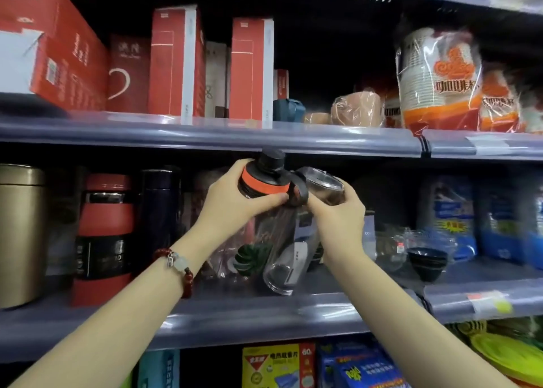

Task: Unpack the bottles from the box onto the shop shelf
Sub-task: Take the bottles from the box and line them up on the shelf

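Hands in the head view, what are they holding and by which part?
Both hold one clear bottle, tilted over the shelf. The left hand wraps its orange-and-black cap; the right hand takes the carry loop and upper body.

The middle shelf (323,302) is grey with a clear plastic strip along its front edge, and a price tag (487,302) sticks to the strip at the right. On it, from the left, stand a gold flask (20,234), a red flask (102,237) and a dark flask (160,211). Right of centre sit a stack of dark bowls (427,262) and blue packs (449,217). The upper shelf (205,134) carries red boxes (176,64) upright at the left, a teal box (286,109), brown wrapped cups (357,108) and bagged paper cups (437,79) at the right.
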Tool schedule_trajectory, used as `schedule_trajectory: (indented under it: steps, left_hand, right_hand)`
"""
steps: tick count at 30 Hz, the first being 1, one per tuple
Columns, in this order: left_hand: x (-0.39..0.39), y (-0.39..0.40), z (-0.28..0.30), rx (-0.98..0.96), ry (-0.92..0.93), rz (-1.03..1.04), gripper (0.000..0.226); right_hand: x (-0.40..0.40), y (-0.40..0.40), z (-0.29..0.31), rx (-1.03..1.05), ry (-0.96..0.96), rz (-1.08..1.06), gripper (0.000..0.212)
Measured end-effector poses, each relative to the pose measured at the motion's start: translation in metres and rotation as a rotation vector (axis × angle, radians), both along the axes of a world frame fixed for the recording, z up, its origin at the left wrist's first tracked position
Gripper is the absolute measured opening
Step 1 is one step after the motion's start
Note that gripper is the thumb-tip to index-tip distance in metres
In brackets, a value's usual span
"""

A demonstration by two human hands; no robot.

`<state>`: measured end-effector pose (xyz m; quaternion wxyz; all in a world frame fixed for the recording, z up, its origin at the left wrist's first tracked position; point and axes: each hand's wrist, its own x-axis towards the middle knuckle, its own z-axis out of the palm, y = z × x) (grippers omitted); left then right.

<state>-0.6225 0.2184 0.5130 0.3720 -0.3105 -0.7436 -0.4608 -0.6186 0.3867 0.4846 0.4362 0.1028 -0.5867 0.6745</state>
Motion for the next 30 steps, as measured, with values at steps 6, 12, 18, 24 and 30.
schedule_trajectory:
  steps: [6, 12, 18, 24, 30]
  left_hand:
    - [-0.018, 0.002, 0.003, -0.069, -0.062, -0.002, 0.053]
    - [-0.036, 0.004, 0.009, 0.018, -0.141, 0.005, 0.052]
    - [-0.051, -0.013, 0.002, 0.272, -0.255, -0.028, 0.045]
    - [-0.062, -0.027, -0.002, 0.354, -0.385, -0.035, 0.063]
    - [-0.061, -0.024, -0.012, 0.308, -0.331, 0.017, 0.078]
  right_hand:
    - [-0.02, 0.005, 0.004, -0.018, -0.098, -0.046, 0.084]
    - [-0.021, 0.005, 0.007, 0.056, -0.1, 0.018, 0.063]
    - [-0.033, -0.019, 0.011, 0.193, -0.176, 0.112, 0.067]
    - [-0.047, -0.033, 0.001, 0.228, -0.196, 0.105, 0.071]
    - [-0.038, -0.027, -0.013, 0.295, -0.25, 0.137, 0.094]
